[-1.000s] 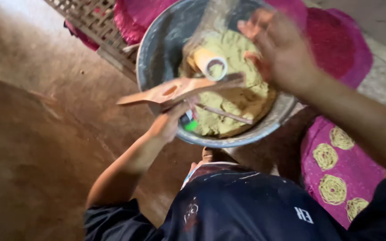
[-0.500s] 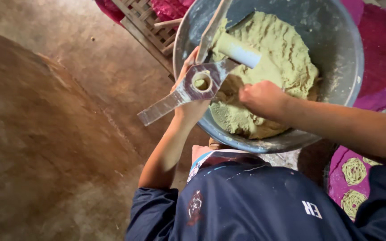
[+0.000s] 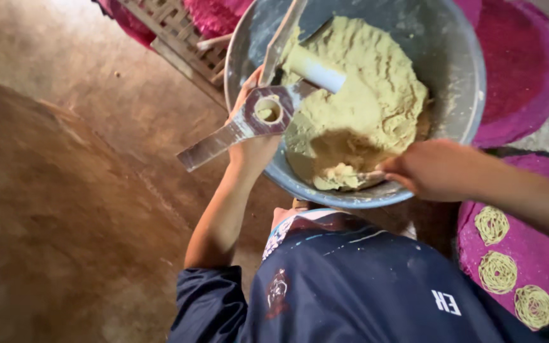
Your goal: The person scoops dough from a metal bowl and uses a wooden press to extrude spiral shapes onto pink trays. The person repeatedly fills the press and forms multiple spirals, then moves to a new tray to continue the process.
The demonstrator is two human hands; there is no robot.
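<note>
A large grey metal bowl (image 3: 468,82) holds a mound of pale yellow dough (image 3: 370,95). My left hand (image 3: 252,152) grips a flat hand press (image 3: 249,121) with a round hole partly filled with dough, holding it over the bowl's left rim. The press's white plunger (image 3: 316,68) lies on the dough. My right hand (image 3: 436,168) reaches in from the right at the bowl's near rim. It is closed on a thin utensil (image 3: 368,176) whose tip is in a lump of dough.
Round pink mats (image 3: 535,70) lie to the right of the bowl. The nearer mat (image 3: 541,254) carries three coiled noodle spirals (image 3: 497,270). A slatted wooden tray (image 3: 173,28) sits at the top left. Brown earthen floor (image 3: 65,190) spreads to the left. My navy shirt (image 3: 363,286) fills the bottom.
My right hand came down from above the bowl's far side to the dough at the near rim. My left hand shifted the press to the bowl's left rim.
</note>
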